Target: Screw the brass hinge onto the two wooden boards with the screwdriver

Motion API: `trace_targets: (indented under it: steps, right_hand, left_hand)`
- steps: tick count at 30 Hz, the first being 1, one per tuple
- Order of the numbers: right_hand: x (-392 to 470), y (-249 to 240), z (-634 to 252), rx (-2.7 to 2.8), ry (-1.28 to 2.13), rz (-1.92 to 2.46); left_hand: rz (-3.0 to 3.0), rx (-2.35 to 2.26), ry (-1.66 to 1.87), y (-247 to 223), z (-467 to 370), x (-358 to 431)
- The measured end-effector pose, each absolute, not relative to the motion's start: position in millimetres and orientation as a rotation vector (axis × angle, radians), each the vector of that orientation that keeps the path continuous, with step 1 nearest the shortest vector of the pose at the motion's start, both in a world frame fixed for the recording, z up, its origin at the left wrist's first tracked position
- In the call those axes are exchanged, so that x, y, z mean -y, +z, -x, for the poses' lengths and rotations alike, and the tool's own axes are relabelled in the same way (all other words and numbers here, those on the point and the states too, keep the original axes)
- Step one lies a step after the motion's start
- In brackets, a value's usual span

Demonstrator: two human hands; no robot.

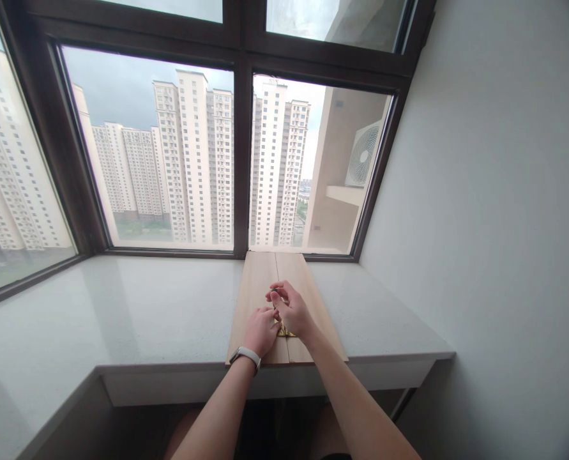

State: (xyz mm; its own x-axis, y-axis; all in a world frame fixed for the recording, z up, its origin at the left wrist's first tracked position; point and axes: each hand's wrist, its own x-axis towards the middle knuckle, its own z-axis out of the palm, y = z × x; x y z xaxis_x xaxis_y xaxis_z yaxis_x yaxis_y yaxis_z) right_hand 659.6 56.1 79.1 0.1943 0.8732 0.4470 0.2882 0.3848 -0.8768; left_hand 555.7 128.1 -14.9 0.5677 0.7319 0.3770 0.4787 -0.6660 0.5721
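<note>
Two pale wooden boards lie side by side on the white sill, with a thin seam between them. A gold-coloured hinge sits across the seam near their front end, partly covered by my fingers. My left hand is closed, its fingertips pressed at the hinge's left side. Just above, my right hand is closed in a pinch around a slim tool, likely a screwdriver, whose dark rounded end shows between the fingers. My fingers hide its lower part.
The white sill extends to both sides of the boards and ends in a front edge close to me. Dark-framed windows rise behind it. A white wall stands on the right. My left wrist wears a pale band.
</note>
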Motion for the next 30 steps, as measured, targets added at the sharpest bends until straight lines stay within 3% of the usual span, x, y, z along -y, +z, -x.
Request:
trace_targets:
  steps: [19, 30]
  right_hand:
    - [-55.7, 81.8, -657.5, 1.287, 0.429, 1.225]
    - [-58.7, 79.4, -662.1, 1.366, 0.648, 1.110]
  left_hand:
    - [-2.360, -0.925, 0.945, -19.4, -554.9, -129.8]
    - [-2.377, -0.980, 0.923, -20.8, -556.2, -130.6]
